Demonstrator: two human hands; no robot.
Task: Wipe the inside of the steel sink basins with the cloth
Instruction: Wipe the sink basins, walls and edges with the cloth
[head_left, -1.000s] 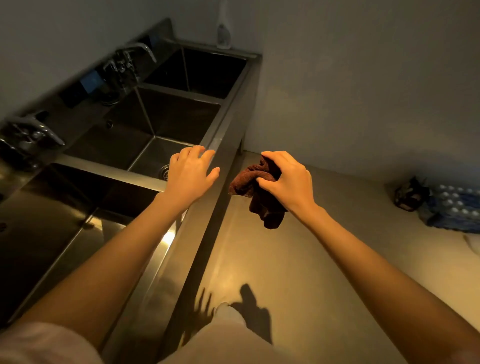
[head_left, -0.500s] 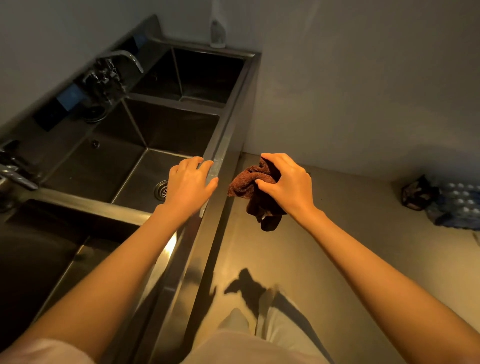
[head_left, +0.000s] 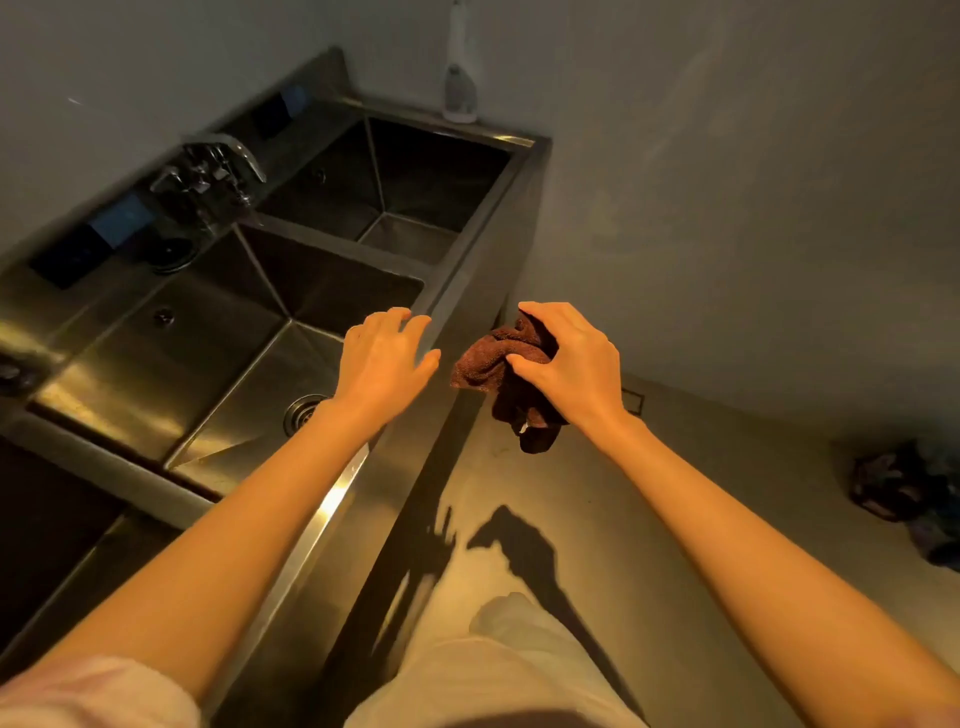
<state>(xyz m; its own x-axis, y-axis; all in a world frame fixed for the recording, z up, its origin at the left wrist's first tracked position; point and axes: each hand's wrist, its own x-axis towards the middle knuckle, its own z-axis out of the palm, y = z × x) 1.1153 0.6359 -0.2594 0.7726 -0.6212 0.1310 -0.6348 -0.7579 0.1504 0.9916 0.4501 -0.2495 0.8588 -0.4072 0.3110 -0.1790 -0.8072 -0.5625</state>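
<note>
A steel sink unit (head_left: 467, 270) with three basins runs along the left wall. The middle basin (head_left: 171, 364) has a round drain (head_left: 304, 413) near its front. The far basin (head_left: 415, 182) lies beyond it, and the near basin (head_left: 47, 530) is dark at the lower left. My right hand (head_left: 569, 364) grips a crumpled dark brown cloth (head_left: 501, 379) in the air, just right of the sink's front rim. My left hand (head_left: 387, 358) hovers with fingers spread over the middle basin's front rim, holding nothing.
A tap (head_left: 218, 166) sits on the back ledge between the middle and far basins. A white bottle (head_left: 460, 78) stands at the far corner. A dark bundle (head_left: 904, 488) lies on the floor at the right. My light trousers (head_left: 498, 670) show below.
I have stepped forward along the sink, so the middle basin now lies under my left hand. Both hands keep their pose, and the cloth stays in my right hand.
</note>
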